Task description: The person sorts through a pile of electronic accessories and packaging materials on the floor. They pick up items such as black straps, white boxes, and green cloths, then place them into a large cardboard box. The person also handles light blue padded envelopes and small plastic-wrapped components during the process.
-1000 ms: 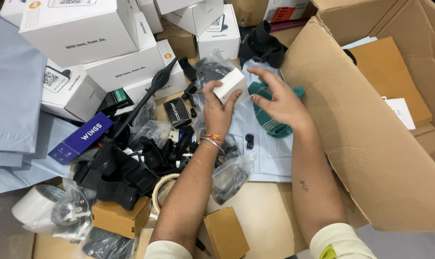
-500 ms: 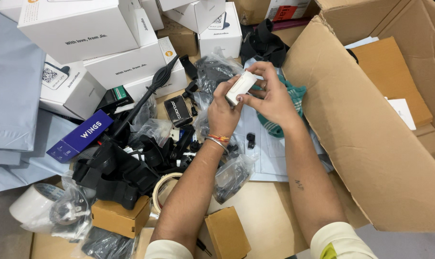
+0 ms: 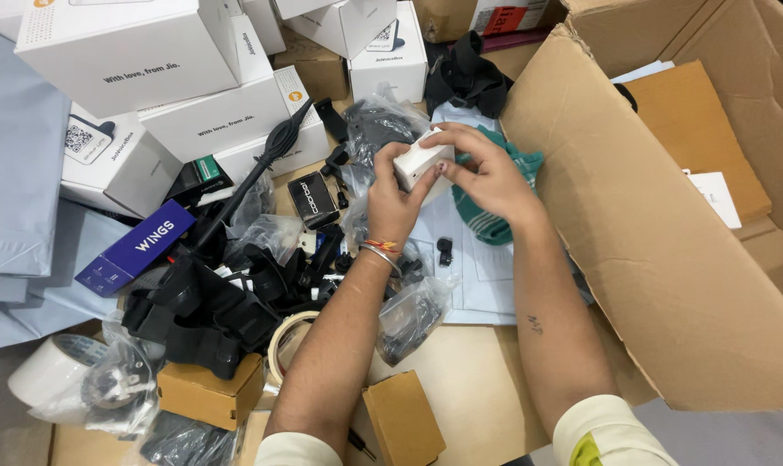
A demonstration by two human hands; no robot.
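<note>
Hands (image 3: 439,185) lower, over cluttered table (image 3: 478,380)

Small white box (image 3: 417,161) looks smooth matt card, stacked white cartons (image 3: 219,121) likewise, big open carton (image 3: 668,242) rough brown corrugated cardboard, bags (image 3: 413,315) thin glossy clear plastic, green striped cloth (image 3: 486,216) knitted, tape roll (image 3: 50,367) glossy, straps (image 3: 206,315) matt black.
</note>
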